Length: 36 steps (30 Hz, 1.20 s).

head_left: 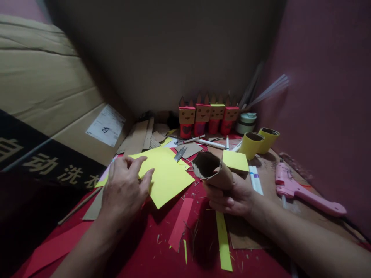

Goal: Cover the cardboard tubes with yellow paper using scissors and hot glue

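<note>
My right hand (228, 197) is wrapped round a brown cardboard tube (222, 175), which is tilted with its rough open end facing up and left. At the left edge of a sheet of yellow paper (165, 173) is my left hand (126, 185). Its thumb and forefinger are apart above the sheet, and the other fingers are partly hidden; I cannot tell whether they touch the paper. Scissors (180, 153) lie by the sheet's far edge. Below the tube are a yellow paper strip (223, 241) and a red paper strip (181, 224).
Several cardboard animal figures (203, 116) stand at the back beside a mint-green container (246, 122). Two yellow-wrapped tubes (252, 146), a yellow-topped box (235, 160), markers (256, 179) and a pink glue gun (307, 193) are at right. A large carton (58, 85) rises at left.
</note>
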{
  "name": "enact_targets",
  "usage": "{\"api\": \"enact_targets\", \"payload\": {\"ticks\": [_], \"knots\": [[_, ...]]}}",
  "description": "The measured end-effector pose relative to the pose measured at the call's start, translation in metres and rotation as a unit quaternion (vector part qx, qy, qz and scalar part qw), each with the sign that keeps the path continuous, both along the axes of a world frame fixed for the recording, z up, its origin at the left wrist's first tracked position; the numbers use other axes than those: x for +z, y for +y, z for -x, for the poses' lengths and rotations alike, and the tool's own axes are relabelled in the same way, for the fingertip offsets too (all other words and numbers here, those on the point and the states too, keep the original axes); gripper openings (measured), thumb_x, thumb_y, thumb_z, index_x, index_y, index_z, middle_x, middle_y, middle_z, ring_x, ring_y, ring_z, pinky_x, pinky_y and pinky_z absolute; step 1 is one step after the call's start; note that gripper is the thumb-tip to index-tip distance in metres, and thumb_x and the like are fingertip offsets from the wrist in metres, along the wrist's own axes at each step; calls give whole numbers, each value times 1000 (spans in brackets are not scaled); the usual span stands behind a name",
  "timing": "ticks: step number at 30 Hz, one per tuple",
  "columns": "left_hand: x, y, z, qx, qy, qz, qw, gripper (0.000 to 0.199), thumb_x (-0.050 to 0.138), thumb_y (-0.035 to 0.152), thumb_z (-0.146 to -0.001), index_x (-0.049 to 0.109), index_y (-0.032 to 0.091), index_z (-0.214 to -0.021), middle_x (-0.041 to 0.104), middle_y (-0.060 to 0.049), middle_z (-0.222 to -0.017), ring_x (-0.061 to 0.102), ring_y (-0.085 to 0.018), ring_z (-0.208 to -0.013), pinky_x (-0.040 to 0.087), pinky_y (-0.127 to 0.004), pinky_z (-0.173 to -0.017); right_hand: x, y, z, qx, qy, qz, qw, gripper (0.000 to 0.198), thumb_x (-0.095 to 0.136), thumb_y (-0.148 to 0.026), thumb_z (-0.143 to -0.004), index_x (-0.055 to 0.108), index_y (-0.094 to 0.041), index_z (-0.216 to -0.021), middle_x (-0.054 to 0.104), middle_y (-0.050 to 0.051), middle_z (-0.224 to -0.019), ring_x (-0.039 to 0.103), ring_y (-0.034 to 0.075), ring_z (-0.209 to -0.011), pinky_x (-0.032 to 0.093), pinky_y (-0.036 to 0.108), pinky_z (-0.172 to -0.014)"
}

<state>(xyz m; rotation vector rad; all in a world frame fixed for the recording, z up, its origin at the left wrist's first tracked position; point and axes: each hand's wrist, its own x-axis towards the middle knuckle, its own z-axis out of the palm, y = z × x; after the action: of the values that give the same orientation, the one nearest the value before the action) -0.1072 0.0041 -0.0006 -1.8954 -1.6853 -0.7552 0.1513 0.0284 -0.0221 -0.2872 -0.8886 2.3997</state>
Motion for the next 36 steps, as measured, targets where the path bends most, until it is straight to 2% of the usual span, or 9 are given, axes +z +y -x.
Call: {"api": "enact_targets", "payload": {"ticks": [5,8,11,14,18,22,24,32,36], "knots": [[6,-6,-11,-86,-98,33,991,30,49,29,-89,69,10,-101,58,-12,-89,58,-25,-81,46,-37,-74,0,2,-3,42,11,30,999,26,59,-36,-80,51,-17,-64,46,-7,-46,25,2,-27,29,15,-28],[16,-12,-19,-141,-251,83,954,23,55,31,-86,70,16,-93,64,-8,-89,60,-22,-83,45,-31,-73,1,-3,2,3,-47,-20,999,28,58,-39,-77,52,-17,-61,42,-7,-40,26,4,-25,28,17,-27],[25,-19,-26,-199,-438,176,858,22,57,38,-85,72,21,-84,64,-2,-74,57,-16,-69,43,-25,-60,1,-12,8,-146,-166,-148,964,16,58,-29,-72,56,-17,-62,43,-6,-38,33,6,-29,27,18,-30],[28,-21,-31,-239,-495,325,770,26,64,41,-80,69,19,-69,54,1,-58,45,-11,-53,34,-23,-49,3,-21,10,-277,-290,-318,859,7,55,-17,-74,62,-16,-73,56,-2,-56,49,9,-47,39,19,-43],[17,-18,-36,-233,-539,464,663,24,73,39,-74,66,16,-71,50,2,-57,38,-8,-49,24,-20,-45,6,-28,7,-339,-359,-486,721,25,46,-15,-81,66,-14,-96,67,4,-77,63,16,-72,49,27,-66],[4,-11,-34,-223,-645,514,520,32,78,37,-70,58,14,-63,38,6,-50,26,-4,-45,15,-19,-43,7,-30,7,-349,-336,-541,687,27,45,-13,-83,67,-8,-98,71,8,-78,65,15,-69,49,24,-64],[0,-9,-32,-223,-662,532,478,33,80,38,-68,58,14,-64,38,7,-51,24,-4,-44,14,-19,-42,8,-30,8,-352,-325,-554,681,26,46,-14,-86,68,-6,-95,70,7,-74,63,13,-64,48,21,-60],[-2,-6,-31,-219,-652,569,451,22,67,29,-82,59,13,-69,29,9,-51,14,-4,-45,18,-17,-41,15,-33,10,-345,-347,-558,670,29,46,-19,-90,69,-5,-79,60,4,-60,50,10,-52,41,22,-50],[-2,-7,-35,-214,-644,577,454,20,67,31,-83,63,12,-77,31,8,-53,14,-5,-46,19,-17,-42,10,-33,13,-381,-312,-549,675,23,52,-18,-86,71,-9,-95,68,5,-69,59,12,-58,46,23,-56]]}}
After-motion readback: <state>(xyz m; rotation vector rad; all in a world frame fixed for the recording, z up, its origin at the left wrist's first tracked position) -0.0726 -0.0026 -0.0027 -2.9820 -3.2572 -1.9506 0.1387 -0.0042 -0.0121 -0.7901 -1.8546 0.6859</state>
